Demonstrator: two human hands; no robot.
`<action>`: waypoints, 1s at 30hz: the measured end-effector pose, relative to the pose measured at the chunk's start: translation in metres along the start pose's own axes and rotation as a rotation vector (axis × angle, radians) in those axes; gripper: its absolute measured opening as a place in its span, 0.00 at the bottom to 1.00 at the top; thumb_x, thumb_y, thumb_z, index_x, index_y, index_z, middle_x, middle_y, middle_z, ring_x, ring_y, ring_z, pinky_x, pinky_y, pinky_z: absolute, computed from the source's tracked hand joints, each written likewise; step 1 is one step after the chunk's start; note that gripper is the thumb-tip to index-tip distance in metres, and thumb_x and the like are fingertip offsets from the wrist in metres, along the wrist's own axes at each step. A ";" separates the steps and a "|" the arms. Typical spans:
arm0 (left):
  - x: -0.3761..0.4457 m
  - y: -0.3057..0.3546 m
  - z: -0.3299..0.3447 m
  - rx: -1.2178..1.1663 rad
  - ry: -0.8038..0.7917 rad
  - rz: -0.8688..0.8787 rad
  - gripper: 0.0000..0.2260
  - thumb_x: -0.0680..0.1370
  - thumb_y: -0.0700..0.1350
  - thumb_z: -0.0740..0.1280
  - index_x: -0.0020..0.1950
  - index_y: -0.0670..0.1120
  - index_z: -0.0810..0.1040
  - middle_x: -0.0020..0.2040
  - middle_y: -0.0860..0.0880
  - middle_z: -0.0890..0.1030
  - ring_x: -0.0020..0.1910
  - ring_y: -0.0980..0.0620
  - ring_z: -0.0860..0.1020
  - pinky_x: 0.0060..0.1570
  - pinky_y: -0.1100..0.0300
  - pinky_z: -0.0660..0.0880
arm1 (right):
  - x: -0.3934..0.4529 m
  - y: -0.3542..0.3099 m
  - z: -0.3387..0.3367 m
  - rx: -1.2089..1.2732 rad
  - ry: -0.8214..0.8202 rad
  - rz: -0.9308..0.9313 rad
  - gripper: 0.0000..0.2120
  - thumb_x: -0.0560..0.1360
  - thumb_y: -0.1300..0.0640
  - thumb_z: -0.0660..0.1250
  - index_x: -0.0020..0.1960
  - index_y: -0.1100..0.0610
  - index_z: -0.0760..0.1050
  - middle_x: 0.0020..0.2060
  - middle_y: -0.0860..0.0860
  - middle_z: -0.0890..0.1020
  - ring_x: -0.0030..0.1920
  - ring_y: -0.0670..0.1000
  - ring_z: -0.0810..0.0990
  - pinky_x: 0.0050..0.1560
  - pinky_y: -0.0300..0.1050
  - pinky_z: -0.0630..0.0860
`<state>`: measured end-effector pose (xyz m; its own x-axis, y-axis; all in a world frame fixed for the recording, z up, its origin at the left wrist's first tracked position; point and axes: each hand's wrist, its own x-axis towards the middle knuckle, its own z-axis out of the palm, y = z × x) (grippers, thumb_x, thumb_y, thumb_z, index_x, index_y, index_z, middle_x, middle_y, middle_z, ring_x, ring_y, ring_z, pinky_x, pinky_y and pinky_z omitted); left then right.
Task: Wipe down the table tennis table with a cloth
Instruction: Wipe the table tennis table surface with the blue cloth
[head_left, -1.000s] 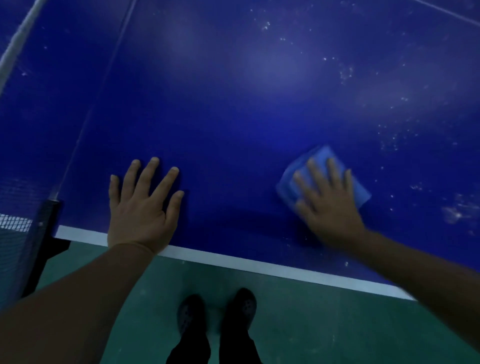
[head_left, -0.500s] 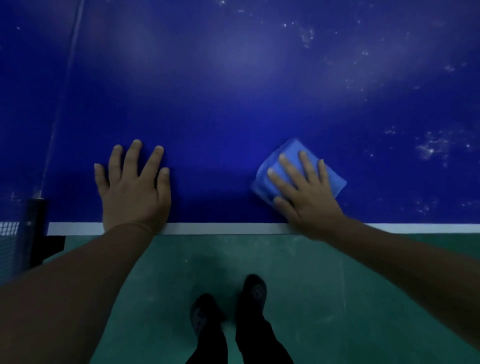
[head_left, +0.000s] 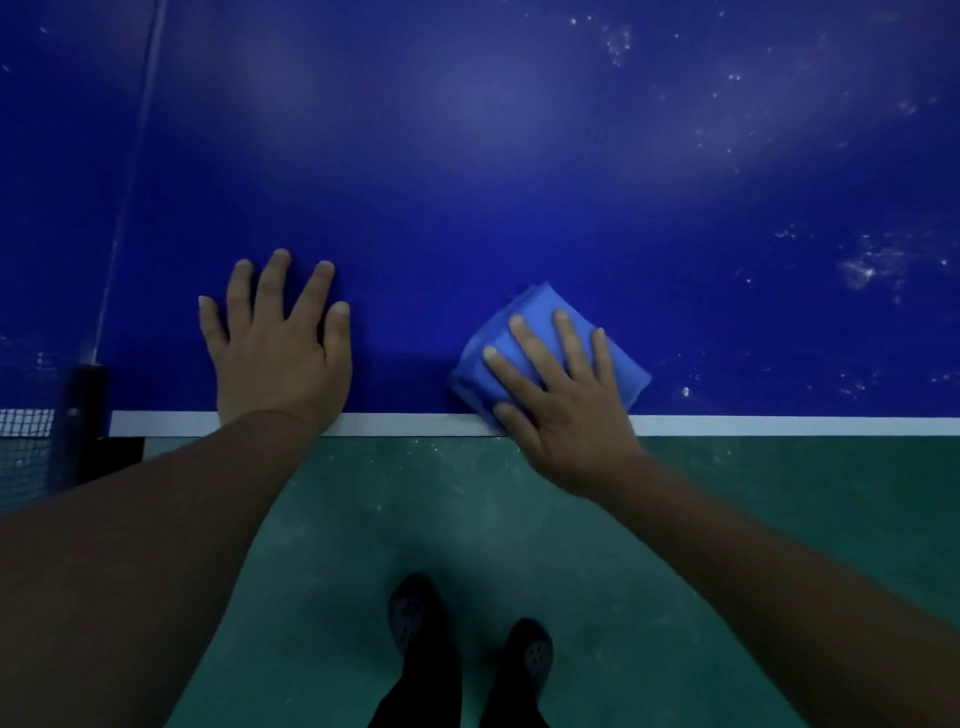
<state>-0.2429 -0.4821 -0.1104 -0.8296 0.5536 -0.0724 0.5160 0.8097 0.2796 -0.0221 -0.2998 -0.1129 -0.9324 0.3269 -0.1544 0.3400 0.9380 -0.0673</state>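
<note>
The dark blue table tennis table (head_left: 519, 182) fills the upper half of the view, with its white edge line (head_left: 415, 424) running across the middle. A folded light blue cloth (head_left: 540, 312) lies at that near edge. My right hand (head_left: 561, 400) presses flat on the cloth with straight, spread fingers, its heel over the edge. My left hand (head_left: 278, 343) rests flat on the bare table to the left, fingers spread.
The net (head_left: 26, 447) and its black post (head_left: 88, 410) stand at the left edge. White dust specks (head_left: 862, 270) dot the table's right side. Below is the green floor (head_left: 727, 519), with my two dark shoes (head_left: 467, 634) on it.
My right hand has drawn the cloth toward me, from further in on the table to the near white edge. My left hand stays flat on the table.
</note>
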 end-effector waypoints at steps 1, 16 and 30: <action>0.000 0.000 0.001 -0.001 0.003 0.000 0.25 0.83 0.61 0.44 0.78 0.58 0.60 0.80 0.49 0.56 0.79 0.46 0.47 0.76 0.41 0.41 | -0.010 0.015 -0.002 -0.013 -0.015 0.009 0.27 0.83 0.39 0.45 0.79 0.45 0.59 0.80 0.51 0.57 0.79 0.65 0.52 0.74 0.71 0.50; -0.001 0.000 0.001 -0.005 0.007 -0.001 0.25 0.83 0.62 0.43 0.78 0.58 0.60 0.80 0.50 0.56 0.79 0.46 0.48 0.76 0.41 0.42 | 0.011 0.043 -0.006 0.021 0.042 0.256 0.27 0.82 0.39 0.47 0.79 0.44 0.57 0.80 0.49 0.56 0.79 0.62 0.51 0.74 0.69 0.46; 0.001 -0.001 0.003 -0.014 0.006 -0.007 0.26 0.82 0.62 0.43 0.78 0.58 0.60 0.80 0.49 0.56 0.79 0.47 0.47 0.76 0.41 0.41 | -0.020 0.076 -0.010 0.019 -0.028 0.506 0.30 0.79 0.36 0.40 0.80 0.43 0.51 0.81 0.48 0.51 0.80 0.61 0.46 0.75 0.68 0.45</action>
<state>-0.2437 -0.4817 -0.1139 -0.8343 0.5470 -0.0682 0.5075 0.8106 0.2922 0.0210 -0.2344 -0.1055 -0.6463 0.7368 -0.1988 0.7511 0.6602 0.0051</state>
